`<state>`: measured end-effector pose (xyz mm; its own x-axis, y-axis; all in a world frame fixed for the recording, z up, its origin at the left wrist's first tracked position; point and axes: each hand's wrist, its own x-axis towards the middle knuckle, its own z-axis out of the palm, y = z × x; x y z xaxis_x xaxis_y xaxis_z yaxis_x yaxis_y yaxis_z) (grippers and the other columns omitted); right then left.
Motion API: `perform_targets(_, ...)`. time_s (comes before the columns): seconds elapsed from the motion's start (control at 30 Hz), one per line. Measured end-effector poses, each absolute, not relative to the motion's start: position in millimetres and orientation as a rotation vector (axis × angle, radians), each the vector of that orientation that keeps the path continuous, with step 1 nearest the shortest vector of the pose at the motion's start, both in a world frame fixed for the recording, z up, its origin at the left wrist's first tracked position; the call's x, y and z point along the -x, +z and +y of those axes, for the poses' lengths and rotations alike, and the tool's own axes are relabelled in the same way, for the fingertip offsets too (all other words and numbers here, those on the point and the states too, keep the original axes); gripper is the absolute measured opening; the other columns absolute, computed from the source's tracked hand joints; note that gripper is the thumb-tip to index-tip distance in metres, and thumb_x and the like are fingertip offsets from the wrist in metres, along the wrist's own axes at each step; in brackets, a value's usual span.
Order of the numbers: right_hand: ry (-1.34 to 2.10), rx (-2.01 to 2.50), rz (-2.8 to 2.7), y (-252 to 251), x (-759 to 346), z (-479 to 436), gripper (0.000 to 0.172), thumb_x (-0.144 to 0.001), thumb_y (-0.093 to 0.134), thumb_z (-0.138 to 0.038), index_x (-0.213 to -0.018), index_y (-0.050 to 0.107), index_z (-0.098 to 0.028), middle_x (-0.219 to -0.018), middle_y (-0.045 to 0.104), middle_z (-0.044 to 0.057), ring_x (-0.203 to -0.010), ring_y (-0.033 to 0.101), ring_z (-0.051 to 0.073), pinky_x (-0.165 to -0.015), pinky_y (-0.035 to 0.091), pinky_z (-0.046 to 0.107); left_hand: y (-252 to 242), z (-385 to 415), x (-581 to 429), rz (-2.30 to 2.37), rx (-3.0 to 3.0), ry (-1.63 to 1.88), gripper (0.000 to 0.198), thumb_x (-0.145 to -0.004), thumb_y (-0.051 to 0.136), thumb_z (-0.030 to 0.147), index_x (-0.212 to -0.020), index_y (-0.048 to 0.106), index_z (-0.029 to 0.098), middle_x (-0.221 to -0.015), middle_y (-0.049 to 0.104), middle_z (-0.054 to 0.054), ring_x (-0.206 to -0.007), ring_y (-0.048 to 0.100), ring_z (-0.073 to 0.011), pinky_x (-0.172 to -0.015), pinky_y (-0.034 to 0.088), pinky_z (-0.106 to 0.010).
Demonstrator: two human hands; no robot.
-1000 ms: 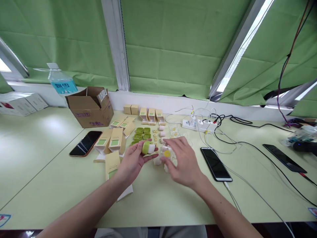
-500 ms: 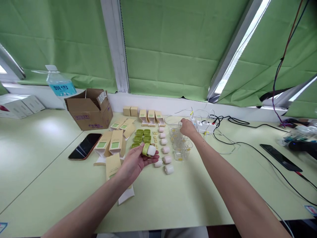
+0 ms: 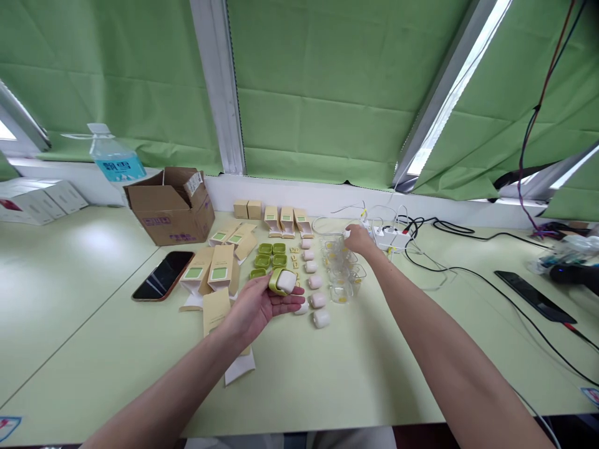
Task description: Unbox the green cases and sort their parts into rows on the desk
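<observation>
My left hand [image 3: 262, 305] holds a small green case with a rounded white block [image 3: 285, 282] seated in it, fingers beneath it. At the far end of the clear plastic cups [image 3: 340, 292], my right hand [image 3: 359, 240] is closed in a pinch. A small pale bit shows at its fingertips, too small to name. Between the hands runs a column of white rounded blocks [image 3: 318, 300]. Green square cases [image 3: 262, 262] sit behind my left hand, partly hidden by it. Small yellow pieces [image 3: 294, 257] lie in a column beside them.
Kraft paper boxes [image 3: 221, 268] lie left of the cases, and more [image 3: 287, 221] stand behind. A phone [image 3: 163, 275], an open carton [image 3: 175, 212] and a bottle [image 3: 116, 159] are farther left. Right of my right hand are a power strip [image 3: 392, 237], cables and a black device [image 3: 535, 296].
My left hand has turned the green case slightly, so the white block faces up more. My right hand stays at the far cups, with its fingertips slightly shifted.
</observation>
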<state>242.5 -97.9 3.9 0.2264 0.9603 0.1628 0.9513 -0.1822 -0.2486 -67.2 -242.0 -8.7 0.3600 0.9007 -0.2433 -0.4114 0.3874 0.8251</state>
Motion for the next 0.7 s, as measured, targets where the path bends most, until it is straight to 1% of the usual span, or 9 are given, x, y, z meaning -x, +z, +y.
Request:
perform_targets(0.03, -0.001, 2.117, -1.779, 6.8, -238.6, -107.0, 0.034, -0.098, 0.065, -0.018, -0.131, 0.066, -0.012, -0.134, 0.067, 0.019, -0.125, 0.065, 0.031, -0.103, 0.055, 0.043, -8.9, -242.1, 67.4, 0.786, -0.742, 0.949, 0.033, -0.104, 0.046, 0.025, -0.102, 0.072, 0.005, -0.097, 0.082, -0.024, -0.08, 0.082, -0.029, -0.083, 0.067, -0.045)
perform_targets(0.1, -0.088, 1.903, -1.778, 10.6, -225.4, -131.6, 0.041, -0.098, 0.051, -0.009, -0.137, 0.063, -0.014, -0.141, 0.064, 0.019, -0.134, 0.06, 0.03, -0.11, 0.05, 0.044, -9.1, -242.5, 67.8, 0.779, -0.747, 0.941, 0.033, -0.103, 0.046, 0.025, -0.103, 0.073, 0.005, -0.098, 0.081, -0.025, -0.082, 0.082, -0.03, -0.083, 0.067, -0.045)
perform_targets(0.17, -0.127, 1.708, -1.795, 10.0, -205.3, -163.8, 0.044, -0.1, 0.044, -0.01, -0.14, 0.06, -0.019, -0.143, 0.063, 0.015, -0.126, 0.064, 0.026, -0.108, 0.053, 0.044, -8.6, -243.1, 68.4, 0.771, -0.753, 0.932, 0.034, -0.102, 0.046, 0.026, -0.103, 0.073, 0.005, -0.098, 0.081, -0.026, -0.085, 0.082, -0.0313, -0.084, 0.066, -0.045)
perform_targets(0.2, -0.142, 1.576, -1.808, 8.1, -193.5, -181.8, 0.041, -0.101, 0.044, -0.013, -0.137, 0.061, -0.022, -0.14, 0.065, 0.012, -0.121, 0.066, 0.025, -0.105, 0.055, 0.044, -8.3, -243.4, 68.8, 0.772, -0.754, 0.924, 0.035, -0.101, 0.047, 0.027, -0.102, 0.073, 0.005, -0.098, 0.081, -0.026, -0.087, 0.082, -0.0319, -0.084, 0.066, -0.045)
perform_targets(0.27, -0.169, 1.055, -1.816, 1.7, -169.4, -217.4, 0.034, -0.1, 0.052, -0.017, -0.13, 0.066, -0.025, -0.127, 0.07, 0.012, -0.116, 0.068, 0.028, -0.1, 0.058, 0.049, -7.4, -244.2, 69.9, 0.781, -0.76, 0.9, 0.036, -0.1, 0.048, 0.029, -0.1, 0.074, 0.004, -0.097, 0.081, -0.026, -0.087, 0.082, -0.0324, -0.084, 0.066, -0.044)
perform_targets(0.33, -0.189, 0.771, -1.876, -6.4, -148.6, -246.8, 0.043, -0.097, 0.059, -0.015, -0.138, 0.063, -0.029, -0.123, 0.07, 0.012, -0.116, 0.068, 0.03, -0.096, 0.06, 0.049, -6.7, -245.2, 71.2, 0.779, -0.783, 0.873, 0.035, -0.098, 0.05, 0.03, -0.1, 0.075, 0.005, -0.096, 0.081, -0.025, -0.086, 0.082, -0.0322, -0.083, 0.065, -0.043)
perform_targets(0.47, -0.256, 0.634, -1.974, -23.2, -127.3, -272.2, 0.062, -0.095, 0.062, -0.011, -0.153, 0.051, -0.029, -0.125, 0.069, 0.015, -0.114, 0.069, 0.031, -0.091, 0.063, 0.05, -7.5, -248.1, 72.5, 0.754, -0.857, 0.84, 0.024, -0.09, 0.064, 0.03, -0.092, 0.077, 0.01, -0.085, 0.08, -0.015, -0.078, 0.079, -0.0281, -0.082, 0.066, -0.045)
perform_targets(0.57, -0.316, 0.607, -2.025, -33.4, -127.0, -272.5, 0.064, -0.095, 0.06, -0.008, -0.155, 0.049, -0.028, -0.121, 0.071, 0.014, -0.109, 0.07, 0.028, -0.087, 0.064, 0.047, -9.5, -251.0, 71.6, 0.777, -0.93, 0.805, 0.023, -0.084, 0.071, 0.034, -0.086, 0.077, 0.011, -0.082, 0.076, -0.012, -0.077, 0.075, -0.0257, -0.08, 0.066, -0.045)
perform_targets(0.7, -0.369, 0.588, -2.068, -37.0, -128.7, -275.2, 0.061, -0.094, 0.061, -0.007, -0.153, 0.051, -0.021, -0.118, 0.073, 0.016, -0.108, 0.071, 0.028, -0.085, 0.064, 0.044, -13.5, -254.3, 69.6, 0.919, -0.962, 0.831, 0.026, -0.08, 0.078, 0.038, -0.08, 0.076, 0.013, -0.09, 0.073, -0.011, -0.084, 0.071, -0.0255, -0.076, 0.066, -0.044)
